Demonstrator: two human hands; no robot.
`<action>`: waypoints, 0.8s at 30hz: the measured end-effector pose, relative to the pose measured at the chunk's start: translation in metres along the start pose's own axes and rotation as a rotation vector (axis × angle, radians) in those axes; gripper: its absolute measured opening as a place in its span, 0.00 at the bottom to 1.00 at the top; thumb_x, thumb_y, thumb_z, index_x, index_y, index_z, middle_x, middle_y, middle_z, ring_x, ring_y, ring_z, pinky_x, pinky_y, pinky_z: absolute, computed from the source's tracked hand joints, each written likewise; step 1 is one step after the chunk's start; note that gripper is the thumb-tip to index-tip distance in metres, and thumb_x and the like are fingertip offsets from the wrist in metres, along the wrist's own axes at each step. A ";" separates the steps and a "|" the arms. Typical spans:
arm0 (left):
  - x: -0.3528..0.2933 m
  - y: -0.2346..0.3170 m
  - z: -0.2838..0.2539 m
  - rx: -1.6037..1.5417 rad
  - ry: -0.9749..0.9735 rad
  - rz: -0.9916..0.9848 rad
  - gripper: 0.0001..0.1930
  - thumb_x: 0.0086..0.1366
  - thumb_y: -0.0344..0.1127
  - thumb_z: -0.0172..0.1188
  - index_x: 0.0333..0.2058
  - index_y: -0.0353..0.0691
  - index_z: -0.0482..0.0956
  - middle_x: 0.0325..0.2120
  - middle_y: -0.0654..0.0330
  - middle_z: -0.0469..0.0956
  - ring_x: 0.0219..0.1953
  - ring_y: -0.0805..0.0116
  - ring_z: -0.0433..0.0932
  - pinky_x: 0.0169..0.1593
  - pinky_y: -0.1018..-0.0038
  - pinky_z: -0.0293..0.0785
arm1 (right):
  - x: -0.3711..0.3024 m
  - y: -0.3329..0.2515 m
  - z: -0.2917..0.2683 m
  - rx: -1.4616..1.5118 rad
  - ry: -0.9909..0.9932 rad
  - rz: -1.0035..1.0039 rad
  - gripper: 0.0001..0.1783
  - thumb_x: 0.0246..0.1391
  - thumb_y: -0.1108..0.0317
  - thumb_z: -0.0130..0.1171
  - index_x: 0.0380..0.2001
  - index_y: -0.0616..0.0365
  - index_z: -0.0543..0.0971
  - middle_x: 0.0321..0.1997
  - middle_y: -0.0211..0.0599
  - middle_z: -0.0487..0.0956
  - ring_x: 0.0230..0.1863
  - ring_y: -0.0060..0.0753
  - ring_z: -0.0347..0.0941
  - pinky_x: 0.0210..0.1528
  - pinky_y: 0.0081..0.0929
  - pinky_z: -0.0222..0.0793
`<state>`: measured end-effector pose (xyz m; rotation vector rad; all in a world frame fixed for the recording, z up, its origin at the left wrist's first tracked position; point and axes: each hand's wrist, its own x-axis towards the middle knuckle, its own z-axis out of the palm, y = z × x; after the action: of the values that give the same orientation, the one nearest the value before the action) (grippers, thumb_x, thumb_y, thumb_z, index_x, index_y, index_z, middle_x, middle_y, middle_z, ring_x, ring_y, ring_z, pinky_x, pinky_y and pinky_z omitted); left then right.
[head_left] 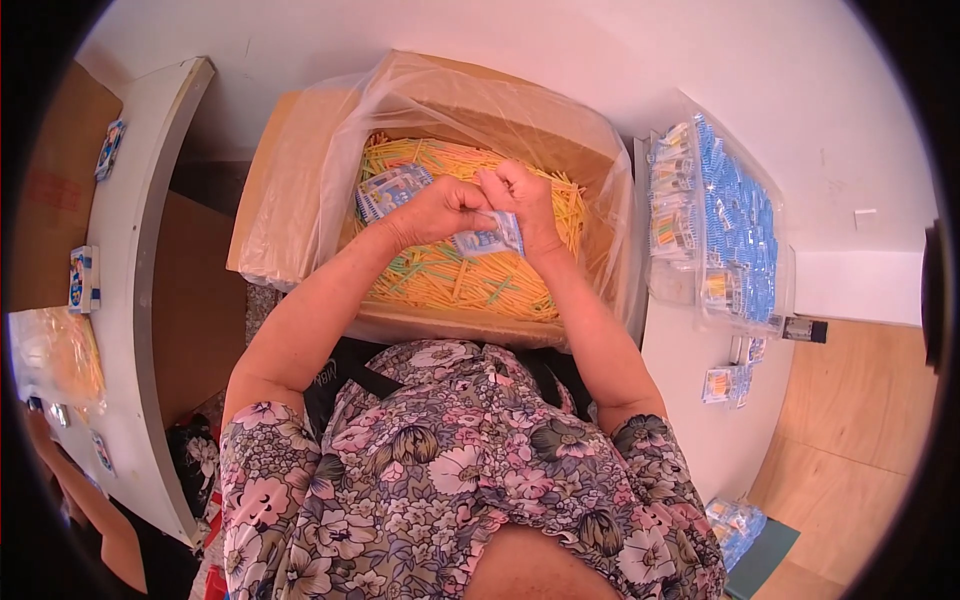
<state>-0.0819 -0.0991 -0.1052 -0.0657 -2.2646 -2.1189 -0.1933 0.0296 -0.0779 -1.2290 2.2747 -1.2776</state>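
Observation:
My left hand [438, 210] and my right hand [525, 205] meet over an open cardboard box [455, 325]. Between them they pinch the top edge of a small clear plastic packet [483, 240] with blue and white print. Both hands have their fingers closed; the fingertips overlap at the packet's edge. Under the hands, the box is filled with thin yellow, orange and green sticks [450, 285]. Several more blue-and-white packets [392, 192] lie on the sticks, left of my left hand. What is inside the held packet is too small to make out.
A clear plastic liner [320, 130] drapes over the box walls. On the right table, a clear bin [790, 285] holds many blue packets, with a few loose packets [725, 385] nearer me. At left stands a white table [130, 400] with small packs; another person's arm [100, 510] shows there.

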 end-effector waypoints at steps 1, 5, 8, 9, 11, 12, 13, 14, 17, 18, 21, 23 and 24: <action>0.000 0.003 0.000 -0.115 -0.007 -0.042 0.06 0.59 0.30 0.60 0.33 0.34 0.80 0.25 0.67 0.78 0.29 0.83 0.71 0.33 0.80 0.70 | -0.001 0.001 0.001 0.123 0.046 0.024 0.14 0.50 0.61 0.57 0.20 0.62 0.72 0.17 0.40 0.73 0.20 0.27 0.70 0.24 0.28 0.64; -0.001 0.011 0.000 -0.294 0.107 -0.095 0.06 0.61 0.30 0.58 0.34 0.35 0.80 0.28 0.68 0.79 0.30 0.82 0.71 0.37 0.81 0.70 | -0.011 0.010 -0.047 -0.042 0.185 0.111 0.14 0.50 0.62 0.55 0.20 0.61 0.72 0.18 0.43 0.73 0.21 0.29 0.72 0.25 0.29 0.66; -0.002 0.007 -0.007 -0.350 0.122 -0.168 0.07 0.62 0.31 0.57 0.34 0.35 0.80 0.28 0.69 0.78 0.31 0.82 0.72 0.38 0.81 0.70 | -0.054 0.017 -0.062 -0.204 -0.258 0.032 0.12 0.49 0.70 0.58 0.17 0.62 0.70 0.15 0.28 0.68 0.20 0.15 0.62 0.22 0.23 0.61; -0.003 0.006 -0.009 -0.265 0.124 -0.149 0.06 0.61 0.30 0.58 0.34 0.34 0.80 0.28 0.68 0.78 0.31 0.82 0.72 0.38 0.81 0.70 | -0.069 0.024 -0.060 -0.244 -0.405 -0.115 0.12 0.49 0.70 0.58 0.17 0.62 0.70 0.15 0.28 0.68 0.20 0.16 0.62 0.22 0.23 0.60; -0.004 0.003 -0.010 -0.174 0.129 -0.134 0.06 0.61 0.29 0.58 0.34 0.34 0.80 0.29 0.68 0.78 0.32 0.81 0.73 0.39 0.81 0.70 | -0.087 0.022 -0.053 -0.379 -0.507 -0.111 0.12 0.49 0.68 0.58 0.18 0.62 0.71 0.15 0.29 0.68 0.20 0.17 0.62 0.23 0.23 0.60; -0.003 0.000 -0.008 -0.210 0.169 -0.088 0.05 0.60 0.28 0.59 0.33 0.34 0.80 0.28 0.67 0.78 0.32 0.81 0.73 0.39 0.81 0.70 | -0.091 0.021 -0.051 -0.513 -0.607 -0.104 0.12 0.50 0.67 0.58 0.18 0.62 0.71 0.16 0.29 0.68 0.19 0.18 0.62 0.23 0.24 0.61; -0.003 -0.001 -0.008 -0.244 0.206 -0.042 0.05 0.58 0.26 0.60 0.33 0.34 0.80 0.28 0.66 0.78 0.32 0.81 0.73 0.39 0.81 0.70 | -0.086 0.020 -0.052 -0.507 -0.603 -0.105 0.12 0.50 0.67 0.58 0.18 0.62 0.71 0.16 0.29 0.68 0.19 0.18 0.62 0.23 0.24 0.61; -0.003 0.001 -0.007 -0.240 0.201 -0.048 0.05 0.58 0.26 0.60 0.33 0.34 0.80 0.28 0.66 0.78 0.32 0.81 0.73 0.39 0.81 0.70 | -0.078 0.019 -0.057 -0.279 -0.450 0.001 0.12 0.50 0.66 0.58 0.18 0.61 0.71 0.16 0.27 0.67 0.19 0.17 0.62 0.23 0.22 0.60; -0.003 0.003 -0.006 -0.267 0.213 -0.065 0.05 0.54 0.25 0.64 0.31 0.32 0.81 0.27 0.64 0.79 0.31 0.79 0.74 0.38 0.81 0.71 | -0.047 -0.006 -0.070 0.118 -0.140 0.237 0.14 0.51 0.65 0.58 0.17 0.58 0.72 0.16 0.20 0.65 0.19 0.14 0.59 0.21 0.18 0.55; -0.003 0.001 -0.007 -0.253 0.190 -0.049 0.05 0.54 0.25 0.63 0.31 0.32 0.81 0.28 0.64 0.79 0.32 0.79 0.74 0.38 0.81 0.71 | -0.038 -0.017 -0.072 0.122 -0.135 0.241 0.14 0.51 0.65 0.58 0.17 0.58 0.72 0.16 0.20 0.65 0.19 0.14 0.59 0.21 0.18 0.55; 0.000 0.006 -0.003 -0.237 0.137 -0.045 0.05 0.54 0.24 0.63 0.31 0.33 0.82 0.30 0.63 0.79 0.34 0.78 0.74 0.40 0.81 0.71 | -0.019 -0.029 -0.069 0.299 -0.059 0.284 0.14 0.51 0.66 0.59 0.15 0.56 0.71 0.16 0.18 0.64 0.20 0.10 0.57 0.20 0.17 0.52; 0.000 0.007 -0.003 -0.233 0.121 -0.059 0.05 0.54 0.23 0.62 0.32 0.33 0.82 0.32 0.63 0.79 0.35 0.78 0.74 0.41 0.81 0.71 | -0.010 -0.026 -0.064 0.241 -0.079 0.195 0.15 0.51 0.65 0.59 0.15 0.58 0.71 0.16 0.18 0.64 0.20 0.10 0.56 0.19 0.18 0.50; 0.001 0.005 -0.004 -0.223 0.085 -0.047 0.07 0.54 0.22 0.61 0.33 0.33 0.82 0.33 0.62 0.79 0.36 0.76 0.75 0.42 0.80 0.71 | -0.009 -0.028 -0.063 0.242 -0.079 0.196 0.15 0.51 0.65 0.59 0.15 0.58 0.71 0.16 0.18 0.64 0.20 0.10 0.56 0.19 0.18 0.50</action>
<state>-0.0831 -0.1024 -0.0998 0.0703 -1.9955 -2.3416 -0.2089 0.0659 -0.0209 -0.9322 2.0550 -1.3569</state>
